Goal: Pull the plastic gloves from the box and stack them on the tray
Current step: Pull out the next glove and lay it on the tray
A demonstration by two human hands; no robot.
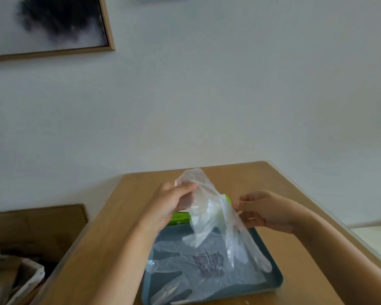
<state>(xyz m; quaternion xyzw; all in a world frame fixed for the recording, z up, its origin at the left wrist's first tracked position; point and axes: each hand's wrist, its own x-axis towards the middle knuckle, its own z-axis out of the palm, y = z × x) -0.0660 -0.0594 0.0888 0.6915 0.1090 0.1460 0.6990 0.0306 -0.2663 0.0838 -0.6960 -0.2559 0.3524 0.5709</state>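
A clear plastic glove (207,214) hangs in the air between my hands, above the far end of the tray. My left hand (172,203) pinches its upper cuff end. My right hand (262,211) pinches its right side, and the glove's fingers trail down over the tray's right part. The blue-grey tray (276,280) lies on the wooden table and holds several flat clear gloves (185,267). The green glove box (179,217) sits just beyond the tray, mostly hidden behind my left hand and the held glove.
The wooden table (306,256) ends at a white wall behind. A lower wooden surface (35,225) and a basket with cloth (15,278) sit at the left below the table. A framed picture (53,25) hangs on the wall.
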